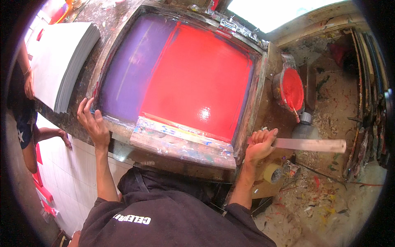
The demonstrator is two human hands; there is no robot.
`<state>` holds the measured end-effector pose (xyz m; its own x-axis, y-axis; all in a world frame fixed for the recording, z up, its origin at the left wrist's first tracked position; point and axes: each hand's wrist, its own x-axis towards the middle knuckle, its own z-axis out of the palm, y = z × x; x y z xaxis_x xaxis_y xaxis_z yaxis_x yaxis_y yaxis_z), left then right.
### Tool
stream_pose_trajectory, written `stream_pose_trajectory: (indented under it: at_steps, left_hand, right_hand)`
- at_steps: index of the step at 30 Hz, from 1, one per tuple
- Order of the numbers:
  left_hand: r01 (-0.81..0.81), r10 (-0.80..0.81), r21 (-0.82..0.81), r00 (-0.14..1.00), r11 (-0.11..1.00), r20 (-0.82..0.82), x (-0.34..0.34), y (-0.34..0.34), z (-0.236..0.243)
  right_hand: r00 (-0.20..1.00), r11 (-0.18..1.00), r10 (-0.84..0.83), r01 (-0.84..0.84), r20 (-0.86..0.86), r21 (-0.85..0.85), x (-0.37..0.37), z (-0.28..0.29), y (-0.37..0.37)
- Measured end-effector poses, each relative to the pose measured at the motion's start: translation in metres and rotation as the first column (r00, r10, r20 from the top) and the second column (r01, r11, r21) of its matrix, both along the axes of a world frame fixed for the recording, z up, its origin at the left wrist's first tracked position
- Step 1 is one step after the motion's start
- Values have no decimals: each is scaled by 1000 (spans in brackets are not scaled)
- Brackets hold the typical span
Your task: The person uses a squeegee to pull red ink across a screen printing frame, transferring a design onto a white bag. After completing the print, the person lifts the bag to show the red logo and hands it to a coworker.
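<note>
Pale flat stick point(310, 145) — within curled right fingers point(258, 136), long end rightward.

I've got one short line of wht block lettering point(131, 219), all caps, on the front of my blk shirt point(181, 220), sl. tilted.

flat stick point(310, 145): partly covered by right hand point(259, 145) | co-worker point(25, 129): cut off at left rim
</note>
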<state>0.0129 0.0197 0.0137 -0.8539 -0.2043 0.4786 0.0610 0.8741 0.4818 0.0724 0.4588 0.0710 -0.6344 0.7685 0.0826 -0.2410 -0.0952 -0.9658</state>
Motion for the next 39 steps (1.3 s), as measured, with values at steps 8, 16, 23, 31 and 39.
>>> stream_pose_trajectory:
  at_steps: [8, 16, 23, 31, 39]
  left_hand:
    - [-3, 3, 7, 1000, 1000, 6, -1, 2, 4]
    - [8, -8, 16, 1000, 1000, 9, -1, 3, 5]
    - [7, -7, 15, 1000, 1000, 3, -2, 2, 4]
    - [5, -5, 8, 1000, 1000, 13, -1, 3, 4]
    - [3, -3, 15, 1000, 1000, -6, -2, 1, -1]
  right_hand:
    - [999, 999, -38, 38, 9, 14, 1, -9, -4]
    - [995, 996, -88, 88, -37, 13, -5, 11, -9]
    - [996, 996, -86, 86, -1, -25, 5, -2, -8]
    - [988, 987, -152, 153, -35, 37, -17, -3, -1]
    - [977, 974, -202, 208, -62, 93, -1, -18, -4]
